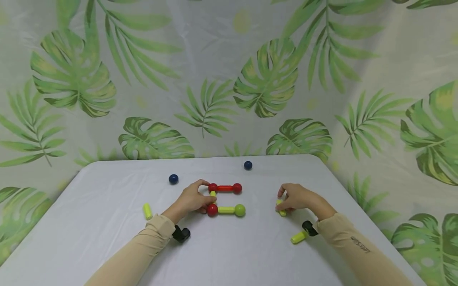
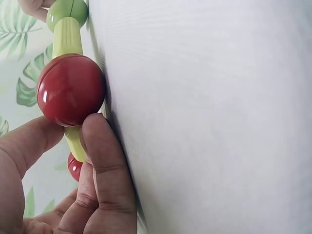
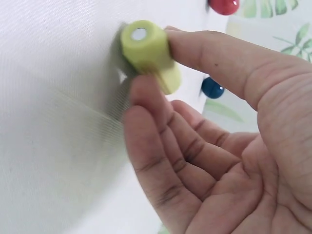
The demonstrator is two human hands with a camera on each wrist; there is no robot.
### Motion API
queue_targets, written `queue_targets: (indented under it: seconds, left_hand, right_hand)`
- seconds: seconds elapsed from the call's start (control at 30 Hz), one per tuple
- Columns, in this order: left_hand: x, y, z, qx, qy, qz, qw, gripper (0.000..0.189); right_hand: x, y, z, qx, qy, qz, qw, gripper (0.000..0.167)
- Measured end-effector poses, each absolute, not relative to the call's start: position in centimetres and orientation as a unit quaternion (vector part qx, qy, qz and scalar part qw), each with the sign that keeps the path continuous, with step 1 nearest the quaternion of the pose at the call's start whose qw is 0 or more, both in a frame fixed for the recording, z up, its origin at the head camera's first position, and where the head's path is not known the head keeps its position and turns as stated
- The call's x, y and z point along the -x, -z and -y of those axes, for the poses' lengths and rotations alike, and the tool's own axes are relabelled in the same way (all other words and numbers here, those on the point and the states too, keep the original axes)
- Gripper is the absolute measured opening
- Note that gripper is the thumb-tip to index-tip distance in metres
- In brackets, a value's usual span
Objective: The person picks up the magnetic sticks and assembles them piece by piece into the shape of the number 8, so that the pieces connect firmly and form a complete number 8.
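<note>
A U-shaped build of balls and rods lies on the table. Its near side has a red ball point(image 1: 212, 210), a yellow-green rod point(image 1: 226, 210) and a green ball point(image 1: 240, 210); its far side has a red rod point(image 1: 225, 188) between two red balls. My left hand point(image 1: 193, 198) pinches the yellow-green connecting rod point(image 2: 73, 140) on the left side, fingertips against the near red ball. To the right of the build, my right hand point(image 1: 298, 196) grips a loose yellow-green rod point(image 3: 148, 51) between thumb and fingers, close over the cloth. A silvery disc shows in that rod's end.
Two dark blue balls sit toward the back, one left point(image 1: 173, 179) and one near the far edge point(image 1: 248, 165). One yellow-green rod point(image 1: 147, 211) lies left of the left wrist, another point(image 1: 298, 237) below the right wrist. A leaf-patterned curtain point(image 1: 214, 79) hangs behind the white table point(image 1: 232, 254).
</note>
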State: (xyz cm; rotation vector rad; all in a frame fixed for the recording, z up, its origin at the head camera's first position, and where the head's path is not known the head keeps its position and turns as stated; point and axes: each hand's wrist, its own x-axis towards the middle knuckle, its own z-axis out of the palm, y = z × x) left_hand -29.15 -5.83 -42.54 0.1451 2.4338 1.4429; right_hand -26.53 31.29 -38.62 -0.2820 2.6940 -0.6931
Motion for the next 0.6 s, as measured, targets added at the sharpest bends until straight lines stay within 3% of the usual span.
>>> queue_targets:
  seconds: [0.6]
  left_hand:
    - [29.8, 42.6, 6.2, -0.047, -0.501, -0.853, 0.141, 0.059]
  right_hand:
    - [28.2, 39.8, -30.3, 0.037, 0.269, -0.952, 0.142, 0.034]
